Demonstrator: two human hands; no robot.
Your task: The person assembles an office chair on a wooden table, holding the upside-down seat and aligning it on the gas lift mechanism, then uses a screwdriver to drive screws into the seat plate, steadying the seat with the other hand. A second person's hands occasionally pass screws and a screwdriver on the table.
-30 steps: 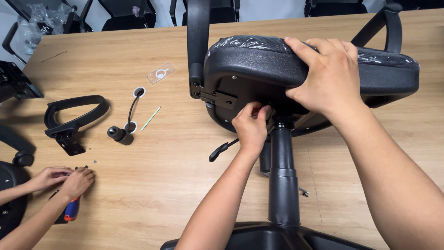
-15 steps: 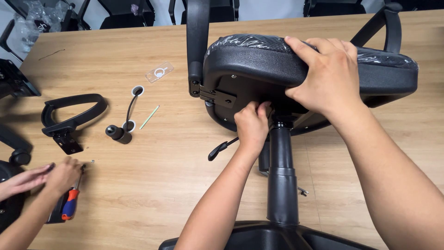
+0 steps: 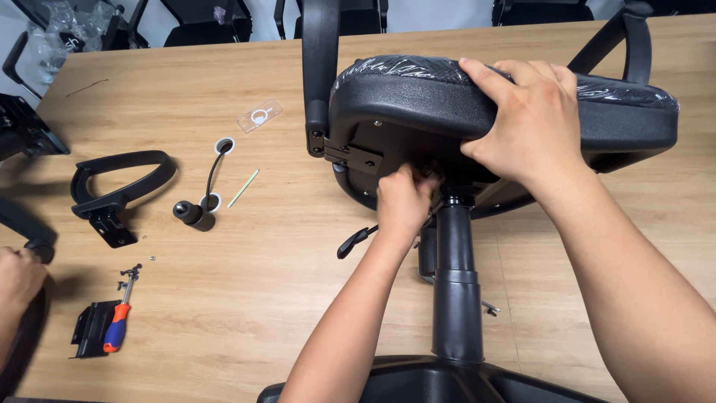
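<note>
Over at the left edge the other person's hands have pulled back since a moment ago: the red and blue screwdriver [image 3: 118, 326] they were bent over now lies let go on the table [image 3: 246, 298], its handle across a small black bracket [image 3: 91, 328], and only one of their hands [image 3: 16, 277] shows, resting on a black chair part at the edge.

The person's own hands have hardly shifted. The right hand [image 3: 531, 123] is spread wide over the near edge of the black chair seat [image 3: 418, 93], fingers on the plastic-wrapped top and thumb curled underneath, pressing the seat. The left hand [image 3: 403, 203] is tucked up under the seat, just beside the black centre column [image 3: 455, 283], its fingers curled tight around something in the mechanism; what it pinches I cannot make out, as the hand covers it.

The chair stands on the table in front of the person, seat at the upper middle, column running down to the black base [image 3: 440, 380] at the bottom edge. A black lever [image 3: 352, 242] sticks out just left of the left wrist.

On the table to the left lie a loose black armrest [image 3: 119, 179], a black knob on a curved stem [image 3: 195, 213], a thin green stick [image 3: 243, 188] and a clear little bag [image 3: 259, 116].
</note>
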